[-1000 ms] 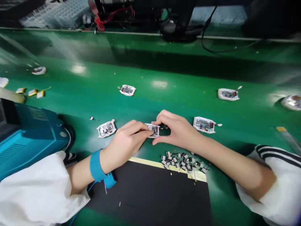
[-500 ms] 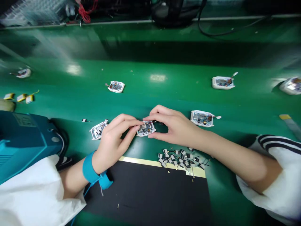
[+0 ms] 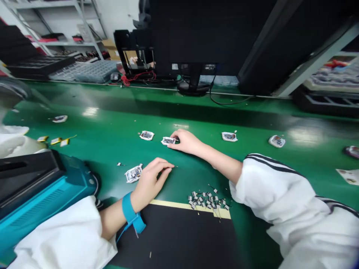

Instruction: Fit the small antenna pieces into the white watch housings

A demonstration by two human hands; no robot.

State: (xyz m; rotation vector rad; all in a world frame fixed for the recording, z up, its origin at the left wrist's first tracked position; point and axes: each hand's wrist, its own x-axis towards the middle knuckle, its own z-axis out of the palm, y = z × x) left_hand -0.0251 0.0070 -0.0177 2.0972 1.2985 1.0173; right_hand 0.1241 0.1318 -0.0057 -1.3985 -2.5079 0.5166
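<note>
Head view, the only one. From where I stand, the person's right hand (image 3: 188, 142) is closed on the right end of a white-cased circuit unit (image 3: 168, 141), thumb on the near side, fingers on the far side; whether the unit rests on the green desk (image 3: 202, 164) or is slightly raised, I cannot tell. The left hand (image 3: 153, 179) is nearer the body, thumb and forefinger tips almost together; a tiny speck shows just past them, and I cannot tell if it is held. A blue wristband (image 3: 128, 207) circles that wrist.

About the right hand: a second unit (image 3: 146, 135) lies to its left, past the held one; a third (image 3: 229, 136) to its right, well apart. About the left hand: a fourth unit (image 3: 133, 174) sits just beside it on the left, a teal machine (image 3: 81, 179) farther left. A pile of small leaded parts (image 3: 208, 200) lies to its right and nearer the body, partly over the yellow strip (image 3: 171, 204) edging a black mat (image 3: 179, 239).
</note>
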